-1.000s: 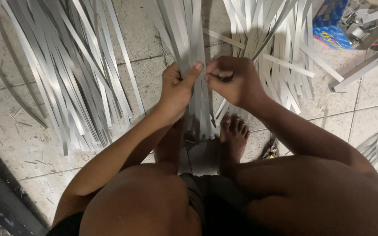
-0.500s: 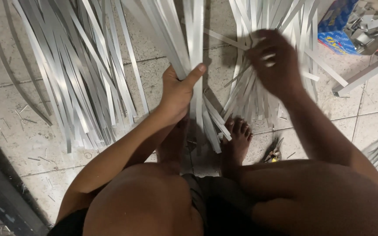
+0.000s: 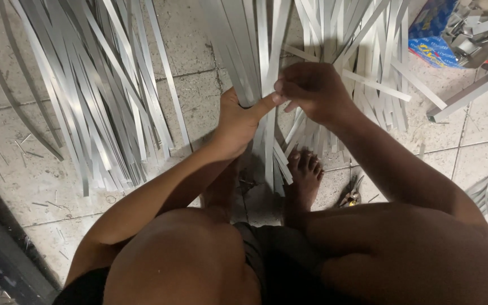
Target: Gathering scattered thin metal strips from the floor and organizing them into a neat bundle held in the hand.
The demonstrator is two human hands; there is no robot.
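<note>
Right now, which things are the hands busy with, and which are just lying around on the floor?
In hand:
- left hand gripping the strip bundle
- right hand pinching a strip at that bundle

Lying about:
- strip pile on the left, untouched
- loose strips behind the right hand
- blue bag with metal clips
- metal bar
- small tool by the foot

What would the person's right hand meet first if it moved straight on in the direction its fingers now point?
Most likely the left hand's thumb and the bundle of grey strips it grips. The right hand points leftward and its fingertips already seem to touch there, though depth is unclear.
</note>
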